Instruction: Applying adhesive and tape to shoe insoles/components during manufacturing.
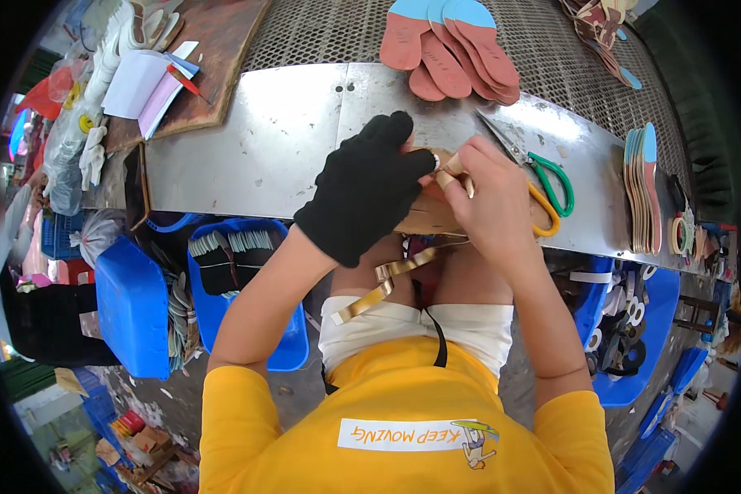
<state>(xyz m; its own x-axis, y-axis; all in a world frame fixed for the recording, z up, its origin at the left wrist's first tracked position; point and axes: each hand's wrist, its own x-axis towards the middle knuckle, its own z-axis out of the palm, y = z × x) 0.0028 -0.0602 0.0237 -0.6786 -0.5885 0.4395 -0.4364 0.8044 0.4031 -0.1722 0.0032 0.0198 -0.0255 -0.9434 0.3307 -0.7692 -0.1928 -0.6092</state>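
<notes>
My left hand (366, 188), in a black glove, presses down on a brown shoe insole (424, 216) at the near edge of the metal work surface (263, 144). My right hand (490, 193) is bare and pinches a gold strap (387, 284) against the insole's top end. The strap's loose end hangs down over my lap. Most of the insole is hidden under both hands.
Scissors (543, 185) with green and orange handles lie just right of my right hand. Red insoles with blue heels (453, 49) are stacked behind, more (644, 185) at the right. A notebook (144, 82) lies at back left. Blue bins (136, 305) stand below the table.
</notes>
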